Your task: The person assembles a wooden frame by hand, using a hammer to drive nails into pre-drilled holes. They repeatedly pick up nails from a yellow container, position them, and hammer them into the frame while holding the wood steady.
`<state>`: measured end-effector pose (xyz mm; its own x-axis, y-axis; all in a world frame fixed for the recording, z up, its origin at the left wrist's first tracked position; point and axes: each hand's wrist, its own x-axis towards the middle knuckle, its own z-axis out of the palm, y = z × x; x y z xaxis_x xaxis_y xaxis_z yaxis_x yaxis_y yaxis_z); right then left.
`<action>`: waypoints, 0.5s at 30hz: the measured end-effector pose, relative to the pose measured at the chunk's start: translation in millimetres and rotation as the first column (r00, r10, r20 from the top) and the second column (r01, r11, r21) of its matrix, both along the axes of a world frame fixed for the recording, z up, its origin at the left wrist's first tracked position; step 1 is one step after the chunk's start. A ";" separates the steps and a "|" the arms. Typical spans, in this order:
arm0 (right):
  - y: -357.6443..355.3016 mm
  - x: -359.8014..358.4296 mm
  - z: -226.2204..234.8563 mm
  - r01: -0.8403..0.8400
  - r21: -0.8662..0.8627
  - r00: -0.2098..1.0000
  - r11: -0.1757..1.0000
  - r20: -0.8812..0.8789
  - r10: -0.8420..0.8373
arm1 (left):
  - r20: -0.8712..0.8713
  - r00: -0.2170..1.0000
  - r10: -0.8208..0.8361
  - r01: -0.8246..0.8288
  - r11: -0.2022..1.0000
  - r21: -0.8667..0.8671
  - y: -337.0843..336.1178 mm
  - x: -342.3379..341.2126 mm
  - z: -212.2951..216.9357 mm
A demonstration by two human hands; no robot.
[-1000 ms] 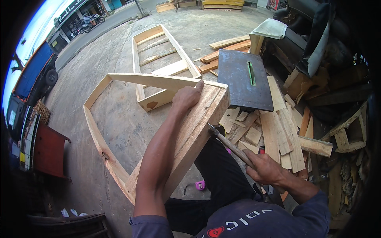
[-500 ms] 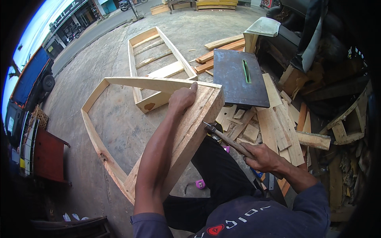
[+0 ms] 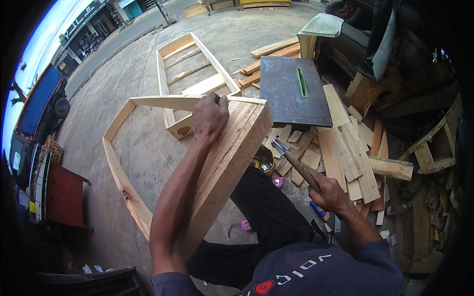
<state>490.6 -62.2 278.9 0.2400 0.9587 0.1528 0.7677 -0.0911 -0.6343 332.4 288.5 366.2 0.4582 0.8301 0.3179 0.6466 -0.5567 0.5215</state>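
Note:
Across my lap stands a pale wooden frame [image 3: 228, 143], tilted, with its thick board side towards me and its thinner slats reaching out to the left. My left hand [image 3: 211, 117] grips the upper edge of this frame near its far corner, fingers curled over the wood. In my right hand [image 3: 327, 193] is a hammer [image 3: 299, 166], held by its wooden handle. The hammer's metal head points away from me and hangs right of the frame, apart from it, above scrap wood.
A second wooden frame [image 3: 174, 76] lies on the concrete beyond. A dark table saw [image 3: 286, 93] stands ahead right, with boards [image 3: 353, 163] and offcuts around it. Near my leg are a tin [image 3: 265, 160], two pink tape measures [image 3: 246, 226] and a blue-handled saw [image 3: 318, 210]. A red cart [image 3: 66, 197] stands left.
The hammer's head has moved from the frame's side out to the right. My left hand has shifted slightly left along the edge, its fingers now more curled over it.

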 end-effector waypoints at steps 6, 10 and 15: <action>-12.9 0.2 24.7 0.032 -0.033 0.997 0.999 0.078 -0.029 | -0.179 0.701 -0.691 0.712 0.693 0.116 -88.5 -15.4 41.4; -21.5 -5.7 31.8 0.021 -0.035 0.999 0.999 0.027 -0.020 | -0.391 0.540 -0.746 0.809 0.587 -0.003 -112.7 -7.3 46.0; -25.4 -18.4 33.4 0.033 0.001 0.989 0.999 -0.142 -0.032 | -0.385 0.582 -0.717 0.795 0.600 0.085 -121.0 -12.6 29.9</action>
<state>472.2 -87.5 312.3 0.2905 0.9495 0.1182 0.6669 -0.1123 -0.7367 319.8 167.5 396.1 0.9808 0.0566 0.1868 0.0219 -0.9829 0.1829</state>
